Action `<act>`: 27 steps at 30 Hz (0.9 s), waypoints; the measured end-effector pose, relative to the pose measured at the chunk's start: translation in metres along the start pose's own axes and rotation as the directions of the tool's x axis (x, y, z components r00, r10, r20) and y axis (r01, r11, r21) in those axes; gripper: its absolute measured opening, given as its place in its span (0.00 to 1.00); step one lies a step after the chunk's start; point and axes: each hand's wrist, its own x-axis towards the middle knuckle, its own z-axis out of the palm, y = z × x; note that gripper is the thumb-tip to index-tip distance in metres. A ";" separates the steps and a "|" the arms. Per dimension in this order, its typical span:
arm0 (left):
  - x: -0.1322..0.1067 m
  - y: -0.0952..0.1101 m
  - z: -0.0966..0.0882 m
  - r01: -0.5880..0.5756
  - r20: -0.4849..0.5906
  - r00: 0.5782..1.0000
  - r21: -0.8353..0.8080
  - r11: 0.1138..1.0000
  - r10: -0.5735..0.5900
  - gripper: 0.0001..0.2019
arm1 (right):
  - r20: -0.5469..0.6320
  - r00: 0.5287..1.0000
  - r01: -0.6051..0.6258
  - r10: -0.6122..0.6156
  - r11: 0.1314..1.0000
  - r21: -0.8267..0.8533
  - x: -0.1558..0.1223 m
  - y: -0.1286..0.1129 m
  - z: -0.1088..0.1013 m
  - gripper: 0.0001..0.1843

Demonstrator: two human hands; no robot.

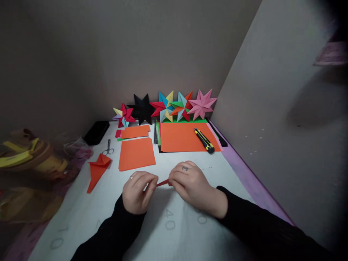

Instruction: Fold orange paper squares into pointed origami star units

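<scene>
A small folded piece of orange-red paper (163,183) is pinched between both hands above the white sheet. My left hand (138,191) grips its left end with thumb and fingertips. On the right end, my right hand (191,185) is closed, its fingers covering much of the paper. Beyond the hands lies a stack of orange paper squares (137,154). To the left, a folded orange paper piece (98,169) rests near small scissors (108,148).
Larger orange sheets (176,137) lie farther back with a yellow-black utility knife (205,140) on top. Several paper stars, including a pink star (202,104), lean against the wall. A black phone-like object (96,132) and cut orange strips (135,131) sit back left. Walls rise behind and right.
</scene>
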 end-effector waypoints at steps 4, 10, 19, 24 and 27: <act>0.000 0.003 0.004 -0.071 0.091 0.993 -0.002 0.997 0.071 0.07 | 0.015 1.000 0.023 -0.023 1.000 0.008 -0.001 -0.002 0.004 0.08; -0.001 0.001 0.001 -0.044 0.118 0.992 0.069 0.997 0.035 0.05 | -0.021 0.999 0.024 -0.024 0.999 0.022 0.001 0.001 0.002 0.09; 0.000 -0.002 0.003 -0.033 0.164 0.986 0.112 0.993 0.014 0.03 | -0.055 0.998 0.007 -0.004 0.999 0.046 0.003 0.002 0.001 0.09; -0.001 -0.009 0.006 -0.008 0.185 0.982 0.196 0.981 -0.029 0.04 | -0.100 0.981 -0.144 0.165 0.971 0.190 0.010 0.006 -0.010 0.11; 0.001 -0.017 0.002 0.024 0.142 0.988 0.268 0.963 -0.064 0.07 | -0.109 0.949 -0.252 0.295 0.920 0.299 0.014 0.012 -0.017 0.09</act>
